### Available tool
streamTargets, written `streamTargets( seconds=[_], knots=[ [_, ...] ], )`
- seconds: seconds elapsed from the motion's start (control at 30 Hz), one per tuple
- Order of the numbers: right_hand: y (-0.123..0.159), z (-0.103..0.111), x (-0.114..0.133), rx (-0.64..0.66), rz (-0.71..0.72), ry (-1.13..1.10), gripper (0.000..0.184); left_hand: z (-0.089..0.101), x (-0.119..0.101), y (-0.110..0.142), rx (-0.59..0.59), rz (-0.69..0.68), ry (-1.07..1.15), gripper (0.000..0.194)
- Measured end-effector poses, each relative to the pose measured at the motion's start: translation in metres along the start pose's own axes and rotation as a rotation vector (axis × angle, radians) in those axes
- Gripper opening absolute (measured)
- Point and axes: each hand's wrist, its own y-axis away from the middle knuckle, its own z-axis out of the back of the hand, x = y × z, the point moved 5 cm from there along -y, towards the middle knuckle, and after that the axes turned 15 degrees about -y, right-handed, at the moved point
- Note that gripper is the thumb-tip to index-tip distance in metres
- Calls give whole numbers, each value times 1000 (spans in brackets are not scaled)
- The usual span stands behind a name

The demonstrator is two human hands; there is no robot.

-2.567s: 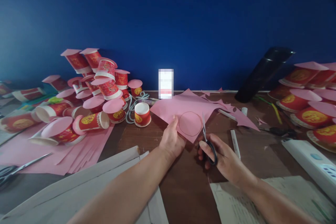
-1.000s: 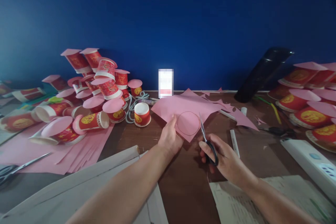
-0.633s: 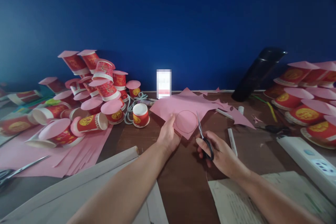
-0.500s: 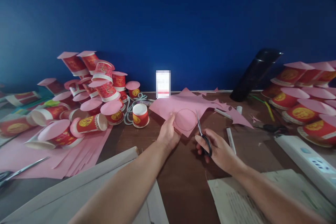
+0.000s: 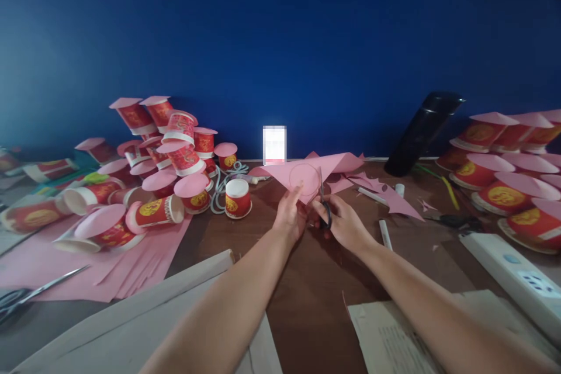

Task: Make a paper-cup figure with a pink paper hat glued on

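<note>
Pink paper sheet [image 5: 280, 174] with drawn circle [image 5: 307, 175] — ahead of both hands, pinched in the left hand [image 5: 290, 213], thumb uppermost. Black-handled metal scissors [image 5: 322, 197] gripped in the right hand [image 5: 347, 225], blades beside the circle. Leftward of the left hand, upright red-and-white paper cup [image 5: 237, 203]; contents not discernible. Hands close together — forearms converging.

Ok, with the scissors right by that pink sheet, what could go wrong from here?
The scissors stand by the right side of the drawn circle, so a cut might stray inside the line.
The left hand holds the pink sheet close to the right hand and blades, so a slip might nick a finger.
The sheet is bowed, so it might crease.
</note>
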Motion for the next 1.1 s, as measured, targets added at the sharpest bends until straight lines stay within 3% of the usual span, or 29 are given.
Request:
streamTargets(
  seconds=[0.1,0.37,1.1],
  knots=[
    [1,-4,-8,44,13,-24,38,5,3,-5,52,-67,6,36],
    [8,-1,-14,80,-17,-11,39,15,5,-6,-105,-39,-100,32],
    [11,1,-12,88,-7,-55,38,15,5,-5,-47,44,-88,29]
  ],
)
